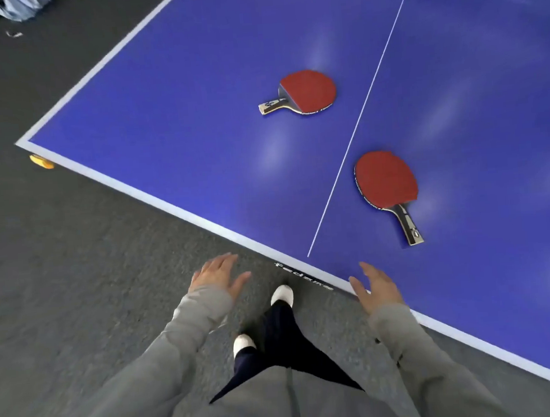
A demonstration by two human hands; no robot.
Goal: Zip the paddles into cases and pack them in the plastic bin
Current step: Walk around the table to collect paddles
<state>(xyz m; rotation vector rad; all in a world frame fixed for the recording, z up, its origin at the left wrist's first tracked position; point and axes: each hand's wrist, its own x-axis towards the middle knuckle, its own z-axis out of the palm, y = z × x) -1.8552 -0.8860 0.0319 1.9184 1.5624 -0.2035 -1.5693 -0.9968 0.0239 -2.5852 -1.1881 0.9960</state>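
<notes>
Dark lettering was printed along the white near border of the table tennis table, between the two hands, but it was too blurred to be read with any certainty; small marks on both paddle handles and print along the blade rims were likewise too small to be made out. The table's top was a glossy blue, crossed by soft pale reflections, bounded by a white border and divided by a thin white centre line. The far paddle was laid flat, red face up, just left of that line, with its handle pointed left. The near paddle was laid flat, red face up, just right of the line, with its handle pointed towards the near edge, and the two were kept well apart. The floor was covered in dark grey carpet. An orange object was seen beneath the table's left corner, and a pale bundle at the far wall. The left hand was held over the carpet, off the table, fingers apart and straight, with nothing in it. The right hand was held at the near edge, fingers likewise spread and nothing gripped. White shoes were planted on the carpet close to that edge.
</notes>
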